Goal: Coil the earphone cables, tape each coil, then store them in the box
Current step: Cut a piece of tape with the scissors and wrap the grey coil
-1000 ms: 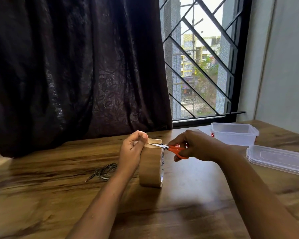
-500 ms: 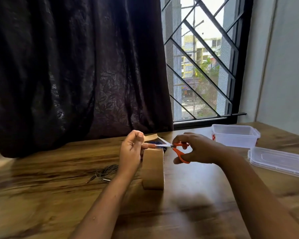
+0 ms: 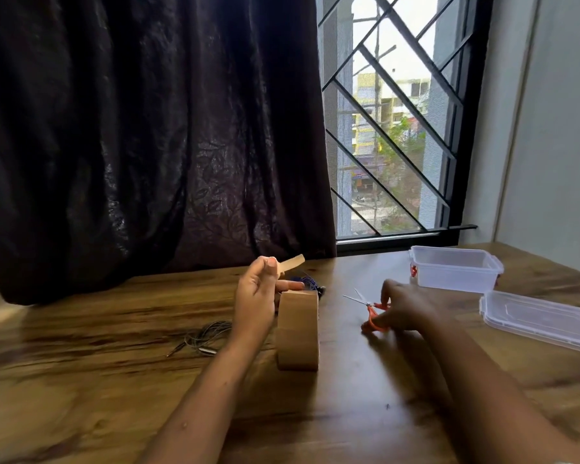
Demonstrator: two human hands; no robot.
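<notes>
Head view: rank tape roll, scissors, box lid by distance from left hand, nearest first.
1. tape roll, right beside the left hand pinching a tape strip.
2. scissors, farther right, in the right hand.
3. box lid, far right.

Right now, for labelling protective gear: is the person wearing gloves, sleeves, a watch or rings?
No gloves: the left hand and right hand are bare. The left forearm and right forearm are bare too, with no sleeve, watch or bracelet showing. No rings show on the left fingers; the right hand is too blurred to tell.
</notes>
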